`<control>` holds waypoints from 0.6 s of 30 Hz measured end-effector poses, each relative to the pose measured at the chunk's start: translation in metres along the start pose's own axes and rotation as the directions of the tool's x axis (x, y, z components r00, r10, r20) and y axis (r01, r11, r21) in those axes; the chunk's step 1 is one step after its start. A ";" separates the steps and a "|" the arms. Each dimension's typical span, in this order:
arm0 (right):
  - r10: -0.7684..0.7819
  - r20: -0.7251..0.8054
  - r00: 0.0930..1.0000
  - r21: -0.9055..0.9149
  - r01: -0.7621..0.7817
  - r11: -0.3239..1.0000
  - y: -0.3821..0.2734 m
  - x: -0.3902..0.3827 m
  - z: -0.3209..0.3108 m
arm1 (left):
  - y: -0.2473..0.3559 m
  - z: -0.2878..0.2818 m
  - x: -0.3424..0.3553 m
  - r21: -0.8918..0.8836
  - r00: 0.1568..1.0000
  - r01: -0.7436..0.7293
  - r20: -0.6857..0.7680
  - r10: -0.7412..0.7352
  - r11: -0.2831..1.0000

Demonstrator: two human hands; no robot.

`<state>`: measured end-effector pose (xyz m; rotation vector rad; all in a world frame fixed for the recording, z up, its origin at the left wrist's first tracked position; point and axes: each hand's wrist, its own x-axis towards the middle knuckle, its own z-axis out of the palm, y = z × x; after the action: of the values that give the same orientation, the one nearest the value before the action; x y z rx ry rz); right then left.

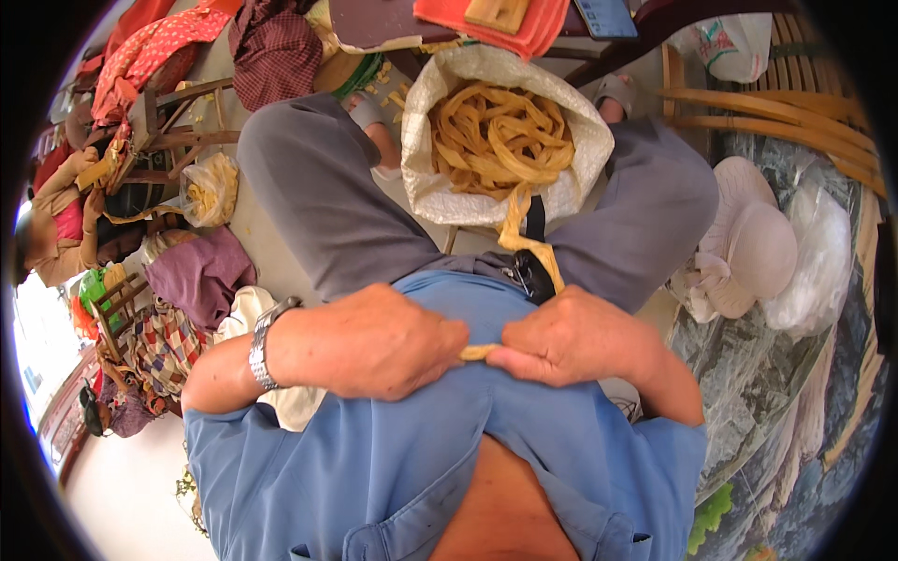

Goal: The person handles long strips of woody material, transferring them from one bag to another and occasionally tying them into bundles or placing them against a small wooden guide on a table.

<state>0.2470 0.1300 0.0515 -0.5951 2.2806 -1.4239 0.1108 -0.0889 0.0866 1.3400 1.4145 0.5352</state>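
A long yellowish-brown flat strip, perhaps braided straw, rises from a white woven sack between my knees and runs up to my right hand. My left hand, with a metal-banded watch on its wrist, is closed opposite it, close to my belly. A short length of the strip shows in the gap between the two hands, gripped at both ends. Loose loops of the same strip fill the sack's mouth. The ends inside my fists are hidden.
Beyond the sack stands a dark table with a red cloth and a phone. A pale hat and clear plastic lie at right, below a slatted wooden chair. Another person handles yellow strip at far left.
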 end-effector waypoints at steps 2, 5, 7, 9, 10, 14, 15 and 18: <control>-0.044 -0.008 0.999 0.034 0.045 0.998 -0.003 0.002 0.006 | 0.000 0.002 -0.011 -0.025 0.999 0.022 0.031 -0.021 0.999; -0.040 -0.024 0.999 0.013 0.041 0.999 -0.005 0.006 0.005 | -0.005 -0.006 -0.021 -0.035 0.994 0.095 0.053 -0.093 0.995; -0.039 -0.044 0.998 -0.025 0.038 0.999 -0.003 0.007 0.004 | -0.008 -0.008 -0.020 -0.039 0.993 0.111 0.051 -0.109 0.993; -0.051 -0.072 0.996 -0.056 0.047 0.997 0.005 0.009 0.002 | -0.017 -0.013 -0.014 -0.029 0.993 0.113 -0.022 -0.113 0.993; -0.024 -0.118 0.993 -0.119 0.010 0.993 0.009 0.012 -0.005 | -0.026 -0.020 -0.007 -0.013 0.989 0.108 -0.096 -0.109 0.994; 0.176 -0.299 0.938 -0.135 -0.224 0.965 0.039 0.030 -0.053 | -0.061 -0.056 0.027 -0.069 0.923 0.032 -0.380 -0.056 0.997; 0.238 -0.357 0.903 -0.097 -0.290 0.952 0.045 0.037 -0.064 | -0.070 -0.069 0.039 -0.056 0.870 -0.018 -0.493 -0.012 0.998; -0.036 -0.668 0.743 -0.273 -0.200 0.941 0.090 0.066 -0.091 | -0.080 -0.116 0.072 -0.311 0.702 -0.015 -0.680 -0.211 0.950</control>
<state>0.1305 0.1975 0.0005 -0.0348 3.1062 -1.3611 -0.0116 -0.0063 0.0289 0.8154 1.9146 1.2370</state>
